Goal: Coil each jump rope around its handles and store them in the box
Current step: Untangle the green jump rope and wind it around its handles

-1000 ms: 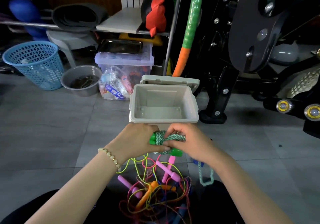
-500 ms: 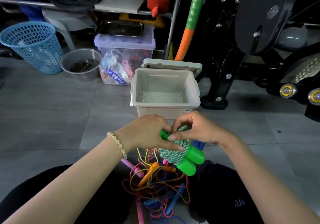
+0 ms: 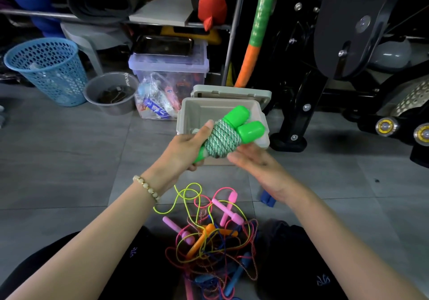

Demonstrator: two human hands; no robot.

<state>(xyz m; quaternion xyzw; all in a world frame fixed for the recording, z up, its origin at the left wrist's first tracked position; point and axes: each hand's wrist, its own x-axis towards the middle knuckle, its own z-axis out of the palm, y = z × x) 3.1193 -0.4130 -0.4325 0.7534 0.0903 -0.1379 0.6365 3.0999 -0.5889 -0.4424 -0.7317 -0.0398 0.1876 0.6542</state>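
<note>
**Green jump rope [image 3: 221, 140] is wound up and ready for the box**

The left hand [image 3: 185, 151] grips the bottom of the two green handles. Its fingers [image 3: 196, 163] are curled round them and the thumb sits on the rope. The wound rope sticks up past those fingers. The right hand [image 3: 257, 165] lies flat just under the rope, fingers straight, holding nothing. The box [image 3: 185, 116] sits open just beyond the fingers. To do this well, I think the thumb should press the loops so they don't slip. Then the bundle can go in gently. More ropes [image 3: 209, 237] lie on the floor, nearer than the fingers.
</note>
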